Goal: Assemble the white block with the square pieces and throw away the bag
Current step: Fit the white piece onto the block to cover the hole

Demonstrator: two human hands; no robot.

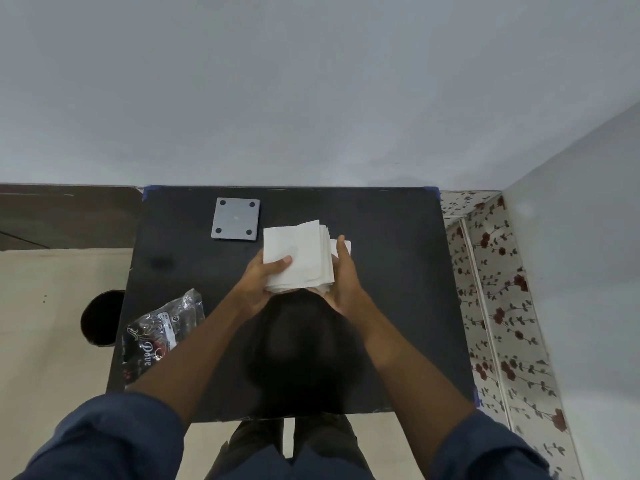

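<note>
Head view: both hands grasp the white stack (299, 252) above the surface (388, 216).
Left hand (258, 284) and right hand (341, 277) square it; next, seat it on the grey plate (236, 219); bag (166, 327) lies near-left.

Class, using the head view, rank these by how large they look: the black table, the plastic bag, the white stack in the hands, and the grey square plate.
1. Black table
2. Plastic bag and white stack: look alike; the bag lies nearer the camera, so unranked
3. Grey square plate

Glossy crinkled plastic bag (166, 327); matt black table (381, 237).
</note>
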